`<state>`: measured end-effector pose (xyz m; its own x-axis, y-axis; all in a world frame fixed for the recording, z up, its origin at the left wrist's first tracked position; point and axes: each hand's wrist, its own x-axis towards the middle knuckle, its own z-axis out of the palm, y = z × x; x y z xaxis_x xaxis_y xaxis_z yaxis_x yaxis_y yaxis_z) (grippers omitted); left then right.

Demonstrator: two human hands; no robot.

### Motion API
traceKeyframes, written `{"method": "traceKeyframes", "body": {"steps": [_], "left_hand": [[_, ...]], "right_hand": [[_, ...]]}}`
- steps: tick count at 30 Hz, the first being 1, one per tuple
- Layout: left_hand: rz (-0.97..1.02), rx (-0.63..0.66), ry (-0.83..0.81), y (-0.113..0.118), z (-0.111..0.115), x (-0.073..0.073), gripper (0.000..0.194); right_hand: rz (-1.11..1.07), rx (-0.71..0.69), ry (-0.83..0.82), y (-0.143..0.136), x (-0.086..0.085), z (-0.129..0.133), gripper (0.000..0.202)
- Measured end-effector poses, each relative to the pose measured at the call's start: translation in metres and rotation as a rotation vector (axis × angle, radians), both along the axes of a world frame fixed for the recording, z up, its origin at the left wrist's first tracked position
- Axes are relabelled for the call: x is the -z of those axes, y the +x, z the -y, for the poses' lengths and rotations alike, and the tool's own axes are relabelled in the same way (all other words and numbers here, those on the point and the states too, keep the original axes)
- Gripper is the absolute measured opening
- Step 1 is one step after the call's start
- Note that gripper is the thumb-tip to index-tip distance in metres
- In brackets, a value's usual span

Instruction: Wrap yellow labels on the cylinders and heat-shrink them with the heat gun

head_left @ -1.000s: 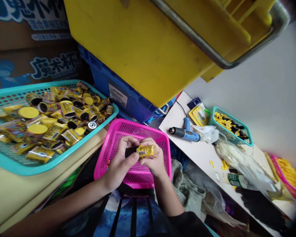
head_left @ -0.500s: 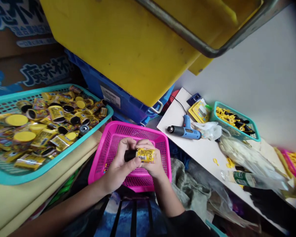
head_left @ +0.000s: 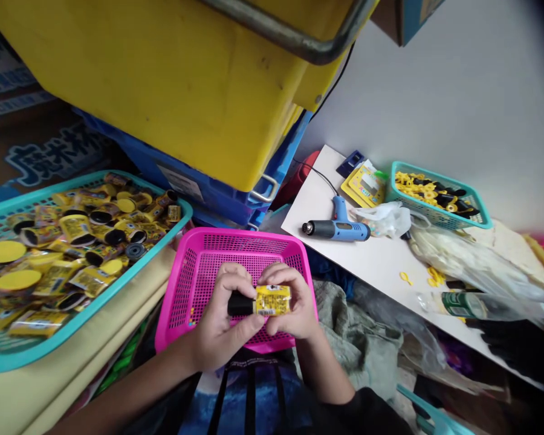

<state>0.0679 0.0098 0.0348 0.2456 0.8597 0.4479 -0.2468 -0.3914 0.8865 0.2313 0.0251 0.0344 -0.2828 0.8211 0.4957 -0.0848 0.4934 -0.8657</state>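
A small bottle with a yellow printed label (head_left: pixel 273 300) and a black end (head_left: pixel 240 304) lies sideways between my hands, above a pink mesh basket (head_left: pixel 188 248). My left hand (head_left: pixel 220 323) closes around the black end, its thumb stretched along the label's lower edge. On the other side my right hand (head_left: pixel 299 305) grips the labelled end between thumb and fingers. A few tiny coloured beads (head_left: pixel 191 317) show at the left side of the pink basket.
To the left, a turquoise basket (head_left: pixel 9 357) is heaped with similar yellow-labelled bottles (head_left: pixel 77 229). A yellow bin (head_left: pixel 163 90) over blue crates (head_left: pixel 199 187) rises ahead. On the right-hand table, a heat gun (head_left: pixel 338 228) lies near a basket of yellow and black parts (head_left: pixel 435 193).
My view has turned slightly to the right. The right fingers have shifted toward the end of the bottle, uncovering more of its label. The left hand still clasps the black end.
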Motion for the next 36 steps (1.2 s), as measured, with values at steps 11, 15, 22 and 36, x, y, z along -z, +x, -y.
{"method": "traceKeyframes", "body": {"steps": [11, 15, 22, 36], "left_hand": [[-0.041, 0.077, 0.044, -0.002, 0.005, -0.004, 0.015], [-0.033, 0.081, 0.065, -0.001, 0.008, -0.003, 0.021], [-0.021, -0.029, -0.008, 0.006, 0.012, 0.004, 0.042], [0.322, 0.002, -0.464, 0.012, 0.008, 0.013, 0.048]], "right_hand": [[0.048, 0.057, 0.225, -0.005, -0.008, 0.002, 0.043], [0.008, 0.015, 0.232, -0.009, -0.004, 0.000, 0.039], [0.029, 0.051, 0.110, -0.009, 0.002, -0.002, 0.044], [0.181, 0.039, -0.231, -0.023, 0.016, -0.004, 0.040]]}}
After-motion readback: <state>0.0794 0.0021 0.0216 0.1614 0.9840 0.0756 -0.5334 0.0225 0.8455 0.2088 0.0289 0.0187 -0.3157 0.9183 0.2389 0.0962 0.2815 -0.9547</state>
